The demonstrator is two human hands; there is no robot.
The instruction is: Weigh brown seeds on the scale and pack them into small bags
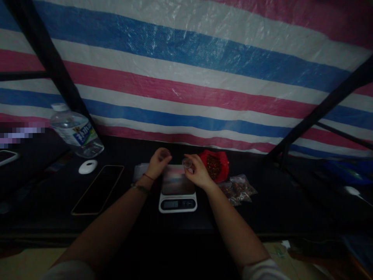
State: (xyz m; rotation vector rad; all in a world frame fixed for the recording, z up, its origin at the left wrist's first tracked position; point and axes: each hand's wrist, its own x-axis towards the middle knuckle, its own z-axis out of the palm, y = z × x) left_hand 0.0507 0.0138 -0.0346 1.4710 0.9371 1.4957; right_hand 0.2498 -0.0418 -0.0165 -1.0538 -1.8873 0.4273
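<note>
My left hand (pixel 157 163) is closed around a small clear round piece (pixel 164 154), perhaps a cup or lid, above the back left of the white kitchen scale (pixel 178 186). Across from it, my right hand (pixel 199 171) pinches a small clear plastic cup (pixel 187 163) over the scale's back right corner. Bare metal shows on the scale's plate, and its display digits are too dim to read. Just behind my right hand lies an opened red bag (pixel 223 165) with reddish-brown dried bits (pixel 213 166) inside. Small zip bags (pixel 242 187) of similar bits lie beside my right forearm.
Clear plastic bags (pixel 140 171) lie left of the scale. Farther left are a phone (pixel 98 189), a white mouse (pixel 88 167) and a large clear bottle (pixel 77 130). A striped sheet (pixel 186 77) hangs behind the black table (pixel 122 149), between dark metal posts (pixel 309 107).
</note>
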